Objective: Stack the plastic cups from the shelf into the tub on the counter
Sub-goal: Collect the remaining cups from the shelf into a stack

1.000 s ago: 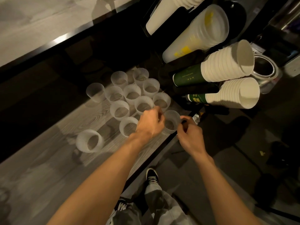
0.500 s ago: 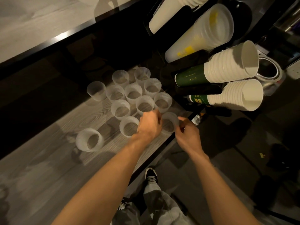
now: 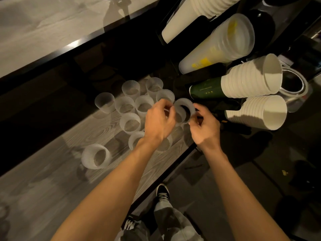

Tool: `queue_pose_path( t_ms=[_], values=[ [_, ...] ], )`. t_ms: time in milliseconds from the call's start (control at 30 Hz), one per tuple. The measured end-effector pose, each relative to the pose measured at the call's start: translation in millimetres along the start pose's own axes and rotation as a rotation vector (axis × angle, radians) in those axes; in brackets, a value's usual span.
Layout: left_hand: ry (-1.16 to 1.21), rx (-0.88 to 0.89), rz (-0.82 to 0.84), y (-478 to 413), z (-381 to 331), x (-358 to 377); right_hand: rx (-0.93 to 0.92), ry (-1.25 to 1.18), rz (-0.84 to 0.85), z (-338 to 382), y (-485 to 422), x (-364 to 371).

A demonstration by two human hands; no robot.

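On a grey wood-grain shelf (image 3: 52,180) edged in black, under dim warm light, stands a cluster of translucent ribbed plastic cups (image 3: 129,122), most upright with their mouths up; one smoother frosted cup (image 3: 104,105) stands at the left of the group, and one ribbed cup (image 3: 96,156) sits apart, nearer and to the left, tipped so its mouth faces the camera. Beyond a dark gap, a second pale surface (image 3: 43,26) runs across the far left. To the right, stacks of white paper cups (image 3: 251,79) lie tilted with mouths pointing right, along with a frosted stack bearing yellow print (image 3: 220,42) and a clear round container (image 3: 295,87) at the far right. The floor (image 3: 243,180) below is dark, and a shoe (image 3: 163,193) shows at the shelf's near edge. One ribbed cup (image 3: 184,110) is raised above the right end of the cluster, tilted, its long axis leaning up and to the right, mouth toward the camera. The left hand (image 3: 159,120) pinches its left rim with fingertips; the right hand (image 3: 204,126) meets its right side, fingers curled, though whether they truly grip it cannot be told. No tub can be identified in view.
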State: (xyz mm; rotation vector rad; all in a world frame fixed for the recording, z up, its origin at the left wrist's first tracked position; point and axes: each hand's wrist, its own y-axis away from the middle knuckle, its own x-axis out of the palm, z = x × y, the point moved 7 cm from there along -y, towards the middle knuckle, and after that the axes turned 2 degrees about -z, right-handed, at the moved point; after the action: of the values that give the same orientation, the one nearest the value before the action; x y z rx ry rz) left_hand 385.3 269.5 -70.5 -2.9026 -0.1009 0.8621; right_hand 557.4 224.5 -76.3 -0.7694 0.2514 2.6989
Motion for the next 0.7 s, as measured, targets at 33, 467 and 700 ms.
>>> queue_pose_path(
  t_ms=[33, 467, 700],
  values=[
    [0.009, 0.002, -0.004, -4, 1, -1, -0.005, 0.024, 0.005, 3, -5, 3],
    [-0.271, -0.123, 0.198, -7, 40, 27, 0.086, 0.18, 0.17, -28, -20, 38],
    [-0.404, -0.163, 0.31, -4, 46, 39, 0.209, 0.259, 0.275, -41, -20, 45]
  ],
)
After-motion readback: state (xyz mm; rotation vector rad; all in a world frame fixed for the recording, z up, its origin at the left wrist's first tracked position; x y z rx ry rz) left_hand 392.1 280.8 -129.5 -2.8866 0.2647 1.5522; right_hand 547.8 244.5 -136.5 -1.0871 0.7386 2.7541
